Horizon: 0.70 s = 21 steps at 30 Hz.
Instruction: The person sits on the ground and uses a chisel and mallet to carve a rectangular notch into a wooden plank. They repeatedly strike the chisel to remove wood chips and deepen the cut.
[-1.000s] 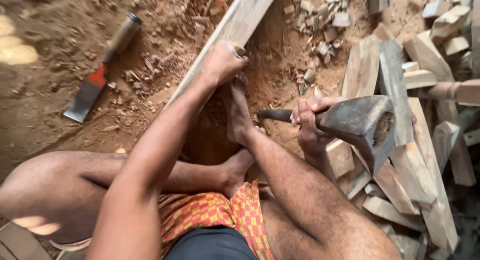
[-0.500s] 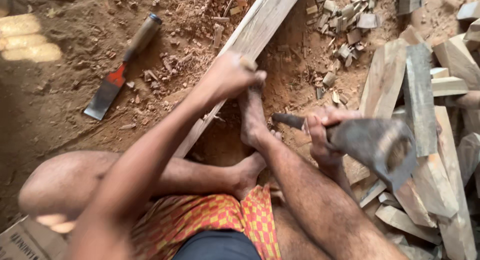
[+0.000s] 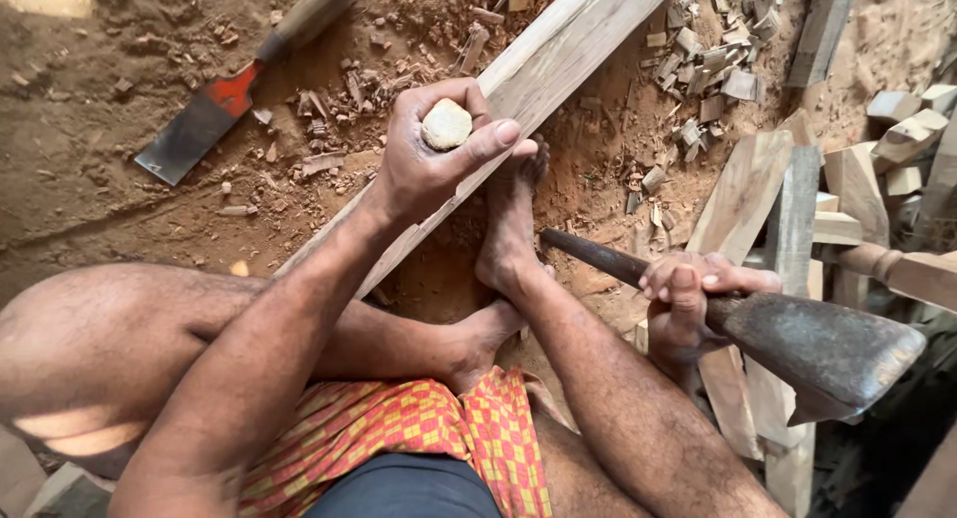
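Observation:
My left hand point(image 3: 434, 159) is closed around a small pale round lump point(image 3: 446, 124), resting on a long wooden plank point(image 3: 558, 59) that runs diagonally across the dirt ground. My foot point(image 3: 508, 229) presses against the plank just right of that hand. My right hand point(image 3: 688, 299) grips the dark handle of a heavy iron adze point(image 3: 817, 344), close to its broad blade, held low to the right of my leg.
A wide chisel with a red-marked blade and wooden handle point(image 3: 239, 84) lies on the dirt at upper left. Wood chips point(image 3: 698, 69) are scattered around the plank. Several cut wooden pieces point(image 3: 797, 189) are piled at right.
The view has shifted downward. My left hand has turned so the pale lump in its fingers shows. The adze has dropped a little lower at right.

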### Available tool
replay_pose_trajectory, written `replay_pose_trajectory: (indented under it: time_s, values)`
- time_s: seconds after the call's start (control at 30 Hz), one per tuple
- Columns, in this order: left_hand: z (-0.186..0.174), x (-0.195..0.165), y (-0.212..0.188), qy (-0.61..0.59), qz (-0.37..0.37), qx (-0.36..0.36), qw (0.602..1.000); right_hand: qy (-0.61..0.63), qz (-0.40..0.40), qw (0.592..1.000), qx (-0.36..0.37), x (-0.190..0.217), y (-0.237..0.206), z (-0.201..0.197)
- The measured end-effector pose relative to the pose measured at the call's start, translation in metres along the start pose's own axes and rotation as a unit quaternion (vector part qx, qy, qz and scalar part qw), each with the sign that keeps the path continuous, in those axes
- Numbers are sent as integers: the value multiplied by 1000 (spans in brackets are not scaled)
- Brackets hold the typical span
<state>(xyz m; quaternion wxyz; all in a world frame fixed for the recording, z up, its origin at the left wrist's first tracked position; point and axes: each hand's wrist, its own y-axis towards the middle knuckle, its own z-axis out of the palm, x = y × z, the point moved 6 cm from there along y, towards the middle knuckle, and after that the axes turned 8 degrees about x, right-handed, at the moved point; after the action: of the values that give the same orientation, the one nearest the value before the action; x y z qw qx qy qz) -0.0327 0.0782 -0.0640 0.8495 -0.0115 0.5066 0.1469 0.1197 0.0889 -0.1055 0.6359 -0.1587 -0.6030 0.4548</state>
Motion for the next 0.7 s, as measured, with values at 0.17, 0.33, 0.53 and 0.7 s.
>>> replay_pose_trajectory:
  time_s: [0.17, 0.33, 0.53, 0.7]
  values:
    - [-6, 6, -10, -36, 36, -11, 999, -51, -1, 999, 5, -8, 5, -9]
    - [-13, 14, -15, 18, 27, -34, 999, -229, -51, 972, 26, -4, 6, -8]
    - [-18, 15, -14, 46, 48, -33, 997, -47, 0, 999, -10, -8, 3, -7]
    - [-36, 22, -15, -65, 53, -85, 993, -94, -64, 992, -58, -7, 10, -21]
